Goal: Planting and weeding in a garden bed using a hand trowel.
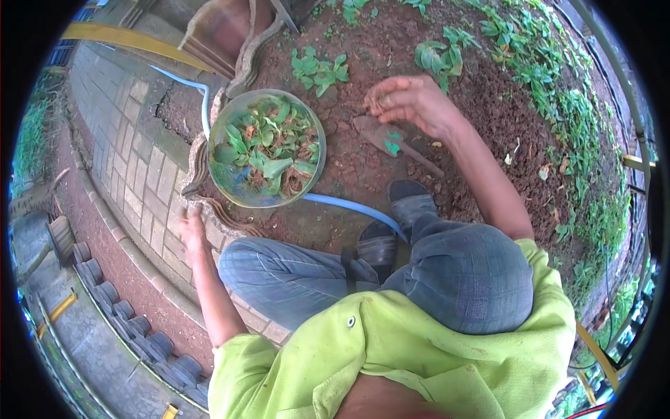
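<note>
My right hand [411, 103] hovers over the soil bed with its fingers curled. A small brownish bit may be between the fingertips, but I cannot tell. Just below it a rusty hand trowel [374, 133] with green paint patches lies on the reddish soil, its handle towards my feet. My left hand [192, 228] is out to the left over the paving, blurred, with fingers apart and nothing visible in it. Between the hands stands a round clear-walled tub [320, 157] holding uprooted leafy seedlings [272, 139] with soil on their roots.
A blue hose [356, 205] runs past the tub towards my sandals [378, 243]. Wavy edging tiles [196, 162] separate the bed from brick paving [141, 173]. Small plants [319, 70] grow ahead, and denser greenery [581, 131] covers the right side. Black pots [125, 314] line the lower left.
</note>
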`<action>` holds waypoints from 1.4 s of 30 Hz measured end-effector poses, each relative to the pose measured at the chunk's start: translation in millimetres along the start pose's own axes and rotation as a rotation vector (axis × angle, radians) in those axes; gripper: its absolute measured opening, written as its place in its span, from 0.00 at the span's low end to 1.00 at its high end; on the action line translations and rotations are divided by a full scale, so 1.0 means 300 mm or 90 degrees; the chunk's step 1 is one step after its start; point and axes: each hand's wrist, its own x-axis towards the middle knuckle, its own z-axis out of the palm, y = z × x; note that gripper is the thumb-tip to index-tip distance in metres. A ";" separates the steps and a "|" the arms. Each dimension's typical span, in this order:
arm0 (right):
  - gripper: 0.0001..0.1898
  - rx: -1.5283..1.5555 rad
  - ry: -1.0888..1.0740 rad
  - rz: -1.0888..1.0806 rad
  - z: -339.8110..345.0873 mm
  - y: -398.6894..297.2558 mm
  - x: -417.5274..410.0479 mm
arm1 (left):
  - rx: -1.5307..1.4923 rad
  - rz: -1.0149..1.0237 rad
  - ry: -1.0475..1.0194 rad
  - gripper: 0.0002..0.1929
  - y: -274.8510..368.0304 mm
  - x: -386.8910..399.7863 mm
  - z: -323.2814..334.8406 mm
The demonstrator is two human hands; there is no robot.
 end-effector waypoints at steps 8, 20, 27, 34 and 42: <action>0.11 -0.091 -0.104 -0.098 0.109 -0.081 -0.178 | -0.216 0.286 -0.498 0.16 0.618 -0.775 0.350; 0.20 -0.144 -0.077 -0.122 0.088 -0.082 -0.266 | -0.348 0.204 -0.543 0.08 0.563 -0.840 0.501; 0.18 -0.341 -0.063 -0.221 0.096 -0.057 -0.263 | -0.359 0.180 -0.571 0.09 0.587 -0.851 0.489; 0.13 -0.330 0.101 -0.368 0.142 -0.050 -0.294 | -0.483 0.074 -0.567 0.09 0.573 -0.850 0.515; 0.06 -0.317 0.102 -0.322 0.115 0.019 -0.267 | -0.528 0.060 -0.576 0.09 0.572 -0.869 0.541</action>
